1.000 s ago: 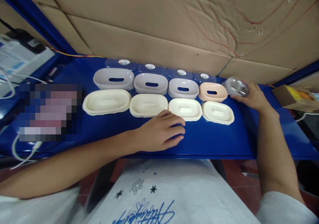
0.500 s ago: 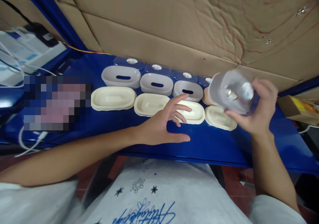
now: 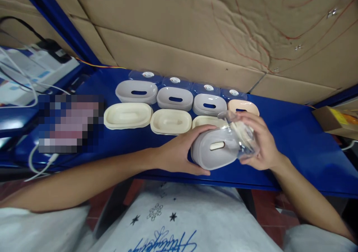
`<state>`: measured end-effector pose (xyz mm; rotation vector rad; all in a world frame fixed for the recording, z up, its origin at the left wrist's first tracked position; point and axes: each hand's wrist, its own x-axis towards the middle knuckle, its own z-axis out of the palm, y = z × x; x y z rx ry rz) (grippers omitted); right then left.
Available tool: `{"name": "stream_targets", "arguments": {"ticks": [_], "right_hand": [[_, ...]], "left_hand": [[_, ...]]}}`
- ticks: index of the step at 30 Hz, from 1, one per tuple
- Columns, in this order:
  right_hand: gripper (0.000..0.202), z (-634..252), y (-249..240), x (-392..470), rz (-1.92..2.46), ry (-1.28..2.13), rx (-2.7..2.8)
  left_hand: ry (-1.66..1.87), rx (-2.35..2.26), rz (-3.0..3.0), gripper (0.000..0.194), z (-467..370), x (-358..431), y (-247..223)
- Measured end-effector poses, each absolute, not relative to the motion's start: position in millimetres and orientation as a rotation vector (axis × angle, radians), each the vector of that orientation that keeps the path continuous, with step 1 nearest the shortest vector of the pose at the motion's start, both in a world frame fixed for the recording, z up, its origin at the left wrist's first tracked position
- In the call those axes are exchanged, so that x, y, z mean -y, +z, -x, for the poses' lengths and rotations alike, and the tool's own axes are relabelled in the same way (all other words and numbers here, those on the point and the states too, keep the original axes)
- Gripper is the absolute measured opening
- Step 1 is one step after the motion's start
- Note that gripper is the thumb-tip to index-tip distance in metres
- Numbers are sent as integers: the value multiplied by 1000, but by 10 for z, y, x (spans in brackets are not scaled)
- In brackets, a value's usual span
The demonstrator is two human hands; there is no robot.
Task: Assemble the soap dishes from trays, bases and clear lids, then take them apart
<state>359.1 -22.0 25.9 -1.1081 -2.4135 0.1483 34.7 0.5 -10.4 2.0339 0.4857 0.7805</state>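
My left hand is closed round the left end of a grey oval case, tilted above the front of the table. A cream-coloured piece shows through the slot in the case's base. At the other end, my right hand grips a clear plastic cover, which overlaps the case. Whether the two are joined I cannot tell. Just behind my hands lie cream oval trays in a row; the right part of the row is partly hidden.
Beyond the trays stand three grey slotted cases and a peach one. Clear covers with round stickers line the cardboard wall. A blurred-out device and cables are at left; a cardboard box is at right.
My right hand has brought the clear-covered grey case down and left, in front of me. My left hand, open before, has closed on the grey case.
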Motion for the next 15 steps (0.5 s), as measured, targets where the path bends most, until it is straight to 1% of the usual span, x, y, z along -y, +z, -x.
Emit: {"name": "stream_targets", "arguments": {"ticks": [3,5,6,7,10,12,15], "right_hand": [[89,-3895,335,-6,1242,-44,2194],[85,-4233,311,-231,1416,-136,2028],[87,-4426,272,-348,1520,-162,1946],[88,-4620,217,-456,1623,-150,1871],[77,-5085,5,-690,1812,-70,1767],[69,-5242,-125,-768,1843,-19,1778],[63,-5311,-249,-821,1842,66,1867]], "left_hand": [[722,-451,-2025,119,-337,10,-93],[665,-428,-2028,119,-326,28,-69],[637,-426,-2032,120,-321,36,-56],[616,-429,-2036,120,-316,42,-45],[573,-442,-2057,121,-304,51,-32],[560,-444,-2084,121,-300,50,-40],[564,-429,-2153,118,-299,48,-54]]}}
